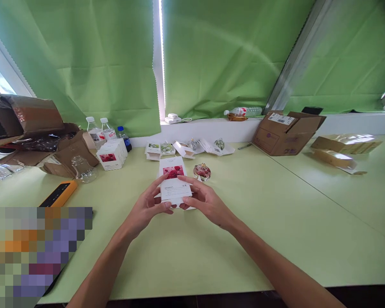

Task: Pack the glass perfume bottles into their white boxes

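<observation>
Between both hands is a white cardboard box (176, 189) with a picture of red roses on its front, tilted with its front facing me. My left hand (150, 203) grips its left side, thumb at the lower edge. My right hand (207, 201) closes on its right side, thumb on the lower right corner. Just behind my right hand rests a round glass ornament (202, 171) with reddish contents. Farther back lie opened small white boxes, a green-pictured box (152, 149) among them, beside a glass ornament (167, 148) and another glass ornament (219, 144).
White rose boxes (113, 154) stand in a row at back left, near plastic bottles (107, 129) and a clear jar (82, 169). An orange-black power strip (59, 194) and a pixelated object (45, 252) lie left. A cardboard carton (284, 133) stands at back right.
</observation>
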Tool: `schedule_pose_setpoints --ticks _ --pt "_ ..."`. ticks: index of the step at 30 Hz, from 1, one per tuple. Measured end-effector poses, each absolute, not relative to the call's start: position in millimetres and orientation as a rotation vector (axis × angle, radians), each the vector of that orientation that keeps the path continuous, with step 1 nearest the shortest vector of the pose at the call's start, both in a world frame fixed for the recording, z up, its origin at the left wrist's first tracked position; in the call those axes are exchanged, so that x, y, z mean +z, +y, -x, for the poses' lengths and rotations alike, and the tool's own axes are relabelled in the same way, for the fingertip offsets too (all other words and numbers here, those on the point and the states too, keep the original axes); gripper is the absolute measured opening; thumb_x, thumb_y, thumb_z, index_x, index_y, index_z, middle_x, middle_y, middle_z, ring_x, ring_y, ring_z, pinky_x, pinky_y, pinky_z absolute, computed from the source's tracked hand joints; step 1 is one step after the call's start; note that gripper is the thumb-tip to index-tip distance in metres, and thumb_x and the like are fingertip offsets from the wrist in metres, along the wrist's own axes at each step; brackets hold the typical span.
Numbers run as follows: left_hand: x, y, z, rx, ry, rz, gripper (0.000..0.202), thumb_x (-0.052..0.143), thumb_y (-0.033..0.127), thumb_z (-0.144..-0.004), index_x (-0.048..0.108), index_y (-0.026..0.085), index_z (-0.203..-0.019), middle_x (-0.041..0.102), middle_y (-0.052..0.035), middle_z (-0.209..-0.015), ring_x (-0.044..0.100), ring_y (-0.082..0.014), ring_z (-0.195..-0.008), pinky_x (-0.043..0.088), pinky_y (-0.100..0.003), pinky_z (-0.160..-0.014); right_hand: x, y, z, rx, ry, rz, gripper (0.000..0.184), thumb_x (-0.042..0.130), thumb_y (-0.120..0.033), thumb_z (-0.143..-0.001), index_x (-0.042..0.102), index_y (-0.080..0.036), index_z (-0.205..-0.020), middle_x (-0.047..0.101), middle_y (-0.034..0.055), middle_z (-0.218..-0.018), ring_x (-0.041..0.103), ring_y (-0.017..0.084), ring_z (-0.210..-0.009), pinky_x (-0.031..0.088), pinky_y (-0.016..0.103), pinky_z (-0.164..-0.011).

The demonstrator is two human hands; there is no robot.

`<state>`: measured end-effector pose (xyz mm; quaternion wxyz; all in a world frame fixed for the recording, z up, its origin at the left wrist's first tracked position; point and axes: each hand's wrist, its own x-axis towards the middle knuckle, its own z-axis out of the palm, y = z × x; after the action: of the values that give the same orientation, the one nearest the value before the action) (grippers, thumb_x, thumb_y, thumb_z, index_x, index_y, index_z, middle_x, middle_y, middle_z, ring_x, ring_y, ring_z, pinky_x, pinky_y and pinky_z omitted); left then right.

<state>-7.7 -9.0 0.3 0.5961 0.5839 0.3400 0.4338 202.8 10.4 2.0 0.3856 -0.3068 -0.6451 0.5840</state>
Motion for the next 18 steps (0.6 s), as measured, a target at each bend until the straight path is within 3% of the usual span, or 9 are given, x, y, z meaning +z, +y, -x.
schedule_pose_setpoints --ticks 18 --pt "0.7 -10.5 5.8 1.04 0.84 -1.345 0.07 0.066 0.031 -0.081 0.033 0.034 -0.142 0.059 -0.0095 -0.12 0.064 -0.0211 -0.089 0.053 -0.039 -0.08 1.5 11.8 -204.0 1.505 -1.635 0.737 0.054 0.058 -0.026 -0.086 0.042 -0.027 -0.138 0.063 0.0066 -0.111 0.064 0.019 -0.087 0.052 0.044 -0.086"
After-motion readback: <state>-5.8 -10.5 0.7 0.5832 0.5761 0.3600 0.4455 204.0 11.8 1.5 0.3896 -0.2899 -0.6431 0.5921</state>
